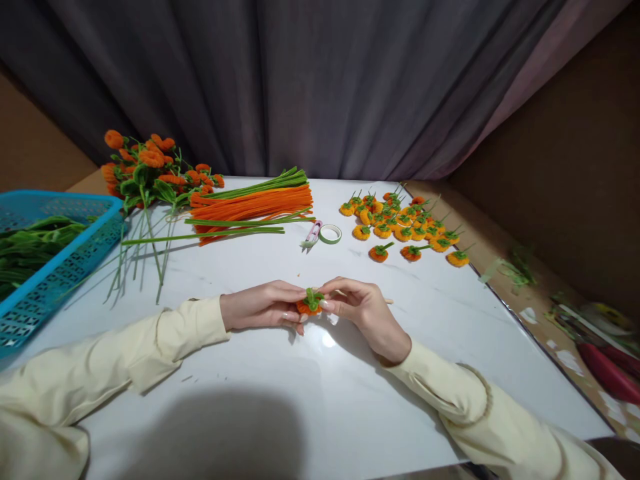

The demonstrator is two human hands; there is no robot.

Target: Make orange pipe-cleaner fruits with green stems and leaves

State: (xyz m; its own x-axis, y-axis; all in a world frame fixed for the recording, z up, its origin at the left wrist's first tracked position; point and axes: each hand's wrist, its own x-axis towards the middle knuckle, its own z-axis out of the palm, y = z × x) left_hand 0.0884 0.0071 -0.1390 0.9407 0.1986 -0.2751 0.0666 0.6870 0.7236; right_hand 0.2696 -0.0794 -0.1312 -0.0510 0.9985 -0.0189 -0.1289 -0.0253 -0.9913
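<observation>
White desk (260, 267) is lying beneath the left hand (273, 305) and right hand (369, 313), both pinching an orange flower (307, 308) within their grip, seemingly shaping its green top (313, 297), calling for steady pressure next.

Pale cream sleeves (113, 360), loose, wrinkled; ridged seam (489, 392) on right.
</observation>
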